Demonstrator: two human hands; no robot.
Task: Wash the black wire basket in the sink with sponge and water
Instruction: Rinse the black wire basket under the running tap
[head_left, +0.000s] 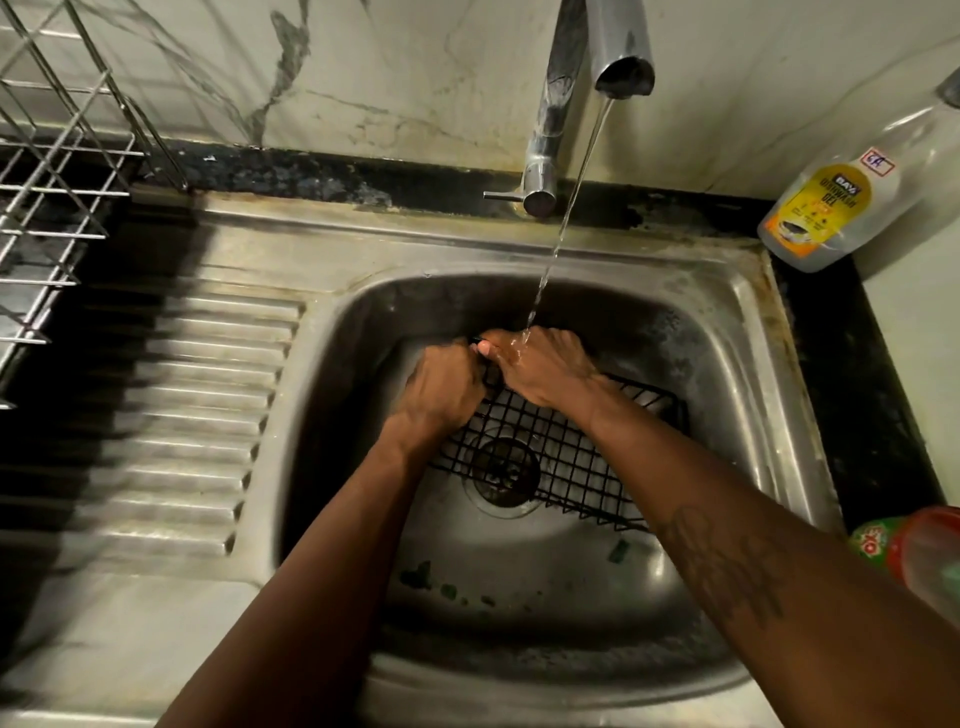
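The black wire basket (571, 457) leans in the sink (743, 332) at the middle of the frame. The left hand (441, 389) and right hand (545, 369) both curl tight round its far edge. Water (558, 239) from the tap (621, 47) above hits the right hand. It is best to turn the basket slowly so every wire gets wet. No sponge shows.

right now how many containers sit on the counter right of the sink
2: a dishwash gel bottle at the back corner, and a red-and-green container nearer the front, partly out of frame. Others may be hidden.
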